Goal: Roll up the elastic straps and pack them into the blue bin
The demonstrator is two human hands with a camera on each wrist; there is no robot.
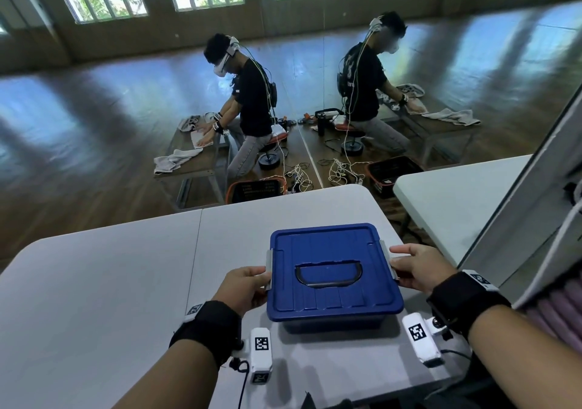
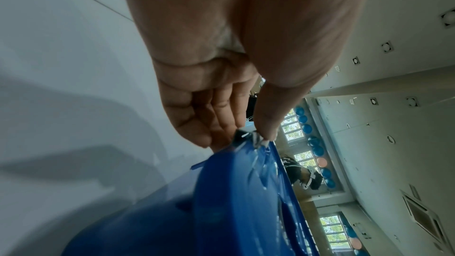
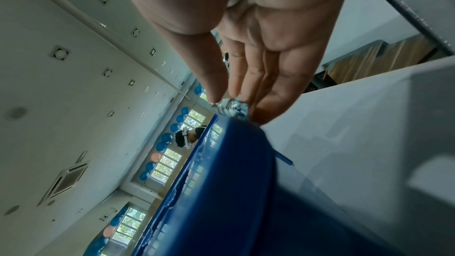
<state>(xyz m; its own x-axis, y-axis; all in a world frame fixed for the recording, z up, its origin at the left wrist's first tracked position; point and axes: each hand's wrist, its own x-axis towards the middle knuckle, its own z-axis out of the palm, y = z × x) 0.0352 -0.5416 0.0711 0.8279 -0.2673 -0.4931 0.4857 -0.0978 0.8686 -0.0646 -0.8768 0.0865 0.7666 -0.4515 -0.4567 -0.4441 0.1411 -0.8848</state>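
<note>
Head view, hands (image 1: 244,289) (image 1: 419,270) pinching glossy blue bin (image 1: 333,270)

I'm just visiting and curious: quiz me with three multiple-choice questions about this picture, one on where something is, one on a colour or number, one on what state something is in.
1. Where does the blue bin stand?
A. on the grey table
B. on the wooden floor
C. on a chair

2. How many grey latches show on the bin's sides in the head view?
A. none
B. two
C. four

3. What state is the bin in?
A. open, lid set aside
B. tipped on its side
C. lid on

Answers:
1 A: the bin sits on the tabletop in front of the person.
2 B: one left latch by the left hand, one right latch by the right hand.
3 C: the lid covers the bin, its handle lying flat, while thumb and fingers of each hand pinch a latch.
</note>
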